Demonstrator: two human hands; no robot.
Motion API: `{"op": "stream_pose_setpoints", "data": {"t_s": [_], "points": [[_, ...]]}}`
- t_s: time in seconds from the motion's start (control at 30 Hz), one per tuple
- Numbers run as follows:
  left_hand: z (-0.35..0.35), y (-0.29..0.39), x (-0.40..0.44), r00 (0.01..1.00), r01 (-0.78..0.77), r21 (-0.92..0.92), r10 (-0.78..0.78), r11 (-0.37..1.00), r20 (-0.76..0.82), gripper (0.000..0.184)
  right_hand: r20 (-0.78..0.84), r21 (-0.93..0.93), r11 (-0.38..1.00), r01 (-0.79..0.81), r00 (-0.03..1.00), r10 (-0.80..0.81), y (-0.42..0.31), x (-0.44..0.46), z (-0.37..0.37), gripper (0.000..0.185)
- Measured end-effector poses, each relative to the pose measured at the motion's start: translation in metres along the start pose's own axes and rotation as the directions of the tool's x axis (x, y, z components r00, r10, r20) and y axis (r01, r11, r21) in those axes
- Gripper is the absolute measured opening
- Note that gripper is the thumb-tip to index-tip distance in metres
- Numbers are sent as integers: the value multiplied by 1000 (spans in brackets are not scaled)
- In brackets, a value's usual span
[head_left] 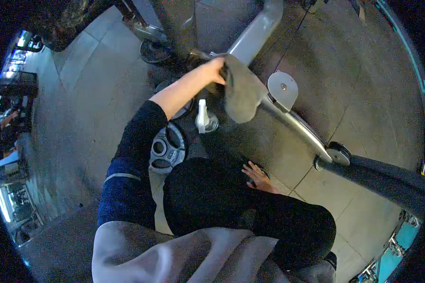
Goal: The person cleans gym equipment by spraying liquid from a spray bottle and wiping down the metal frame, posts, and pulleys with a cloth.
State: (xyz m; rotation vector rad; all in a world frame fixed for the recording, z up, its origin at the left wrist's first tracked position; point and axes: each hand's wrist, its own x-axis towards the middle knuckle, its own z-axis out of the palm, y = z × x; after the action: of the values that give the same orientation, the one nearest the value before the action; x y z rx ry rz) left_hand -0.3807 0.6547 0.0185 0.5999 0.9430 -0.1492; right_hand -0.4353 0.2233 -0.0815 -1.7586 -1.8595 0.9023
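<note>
Head feed insp, one view. I obs the L hand (214,70) extended fwd at the machine's silver frame (256,37), fingers bent and clamped on the edge of a grey cloth (243,92); motion blur hid exact finger positions. The cloth hung to the R of that hand, overlapping the frame in my view; I couldn't confirm contact w/ the metal. The R hand (257,177) was low, just beyond a black-clad leg (288,217), back of hand showing, fingers spread apart; I couldn't tell what it rested on. A white-topped bottle (204,118) stood below the L hand, apart from both hands. A weight plate (178,150) w/ cut-outs was just L of it. Farther R I logged a grey round-ended cover (285,96), a black padded bar (387,181) and tiled floor (323,188)
</note>
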Motion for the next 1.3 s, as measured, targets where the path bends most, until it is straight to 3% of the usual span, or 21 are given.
{"op": "stream_pose_setpoints", "data": {"t_s": [0.07,0.1,0.13,0.23,0.3,0.33,0.43,0.47,0.57,0.6,0.63,0.67,0.73,0.8,0.87,0.9,0.93,1.03,1.13,1.2,1.3], "points": [[-38,11,12,980,-197,49,199,979,-26,37,-12,-3,1000,1,1000,-1,2,0,3,55],[-81,21,44,968,-208,-48,199,977,-155,41,-15,-7,1000,5,1000,-5,3,0,4,55],[-77,22,26,964,-254,-101,244,962,-101,45,-20,-6,1000,1,1000,-1,3,1,3,55],[-81,12,46,900,-356,-32,334,934,-280,51,31,31,999,-25,999,24,-2,-2,3,56],[-68,9,55,663,-503,22,402,864,-632,61,23,20,1000,-11,1000,11,-1,0,2,56],[-70,6,61,664,-504,21,403,863,-630,61,22,18,1000,-12,1000,11,0,1,2,56],[-76,-4,86,437,-651,144,523,745,-731,69,44,22,999,-24,999,23,2,-2,4,56],[-71,-1,81,440,-651,142,523,746,-730,69,31,47,998,-47,999,45,0,-3,3,56],[-61,10,79,719,-549,-202,335,811,-609,57,-9,86,994,-64,998,65,-5,-2,1,56],[-51,9,84,678,-452,-62,297,890,-672,50,-35,92,994,-54,998,58,-5,-1,0,57],[-40,-1,94,727,-264,283,383,922,-569,48,-33,93,994,-54,998,57,-5,-1,-1,57],[-31,-11,111,793,-76,604,415,793,-446,47,-25,82,995,-52,998,54,-4,0,-1,57],[30,-40,53,609,-120,443,419,888,-673,43,-15,76,996,-48,999,49,-1,-1,2,57],[54,-63,42,646,-56,515,424,855,-635,52,-13,27,999,-46,999,46,2,-1,6,57],[77,-84,44,565,65,578,448,813,-693,59,-12,10,999,-44,999,44,-3,0,1,56],[83,-92,41,607,70,595,439,801,-662,63,-9,-7,999,-43,999,43,-4,0,-1,56],[88,-100,55,511,68,563,456,824,-729,57,-10,-9,999,-45,999,45,-5,1,-2,56],[86,-109,65,666,25,477,341,879,-663,64,1,14,998,-63,998,63,-5,-1,-2,56],[94,-130,38,673,-206,475,477,855,-566,40,-30,76,996,-56,998,58,-2,1,2,55],[97,-146,27,697,-165,478,444,863,-562,33,-55,77,996,-38,998,42,1,1,4,56],[98,-164,17,942,-258,-207,198,944,-271,23,-90,130,989,-63,993,76,3,0,10,57]]}}
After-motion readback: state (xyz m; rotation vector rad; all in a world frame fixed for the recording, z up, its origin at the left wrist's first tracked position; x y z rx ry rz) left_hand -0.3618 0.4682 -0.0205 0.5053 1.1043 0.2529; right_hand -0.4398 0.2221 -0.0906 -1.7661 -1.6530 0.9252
